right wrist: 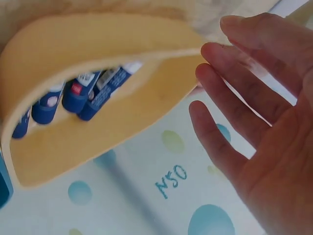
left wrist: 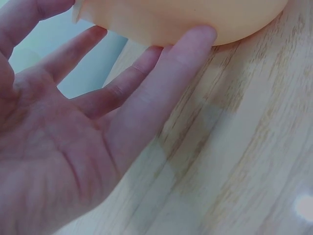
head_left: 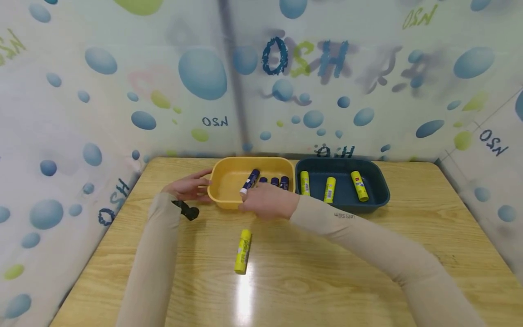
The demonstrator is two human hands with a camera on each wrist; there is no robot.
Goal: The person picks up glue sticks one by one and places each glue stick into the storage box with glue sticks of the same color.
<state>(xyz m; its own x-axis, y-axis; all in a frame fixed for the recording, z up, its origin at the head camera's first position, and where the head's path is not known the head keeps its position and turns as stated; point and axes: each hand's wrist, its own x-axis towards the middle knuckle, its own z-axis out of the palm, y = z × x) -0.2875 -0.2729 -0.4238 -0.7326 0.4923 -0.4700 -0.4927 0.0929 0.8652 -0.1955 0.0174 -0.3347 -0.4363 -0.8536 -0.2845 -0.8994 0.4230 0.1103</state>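
Note:
My left hand (head_left: 189,187) lies at the left end of a yellow plastic bin (head_left: 222,175). In the left wrist view its spread fingers touch the bin's outer wall (left wrist: 239,17). At the bin's front rim is my right hand (head_left: 270,201), fingers extended and nothing in its grasp in the right wrist view. Several dark blue glue sticks are inside the bin; one glue stick (head_left: 249,180) with a white end lies slanted, and the others sit to its right, partly hidden by the hand. A yellow glue stick (head_left: 243,252) lies on the table in front.
A dark blue bin (head_left: 382,200) stands against the yellow one on its right, with three yellow glue sticks visible inside. A patterned curtain (head_left: 204,72) hangs behind the wooden table (head_left: 310,277). A black strap end (head_left: 188,210) hangs at my left wrist.

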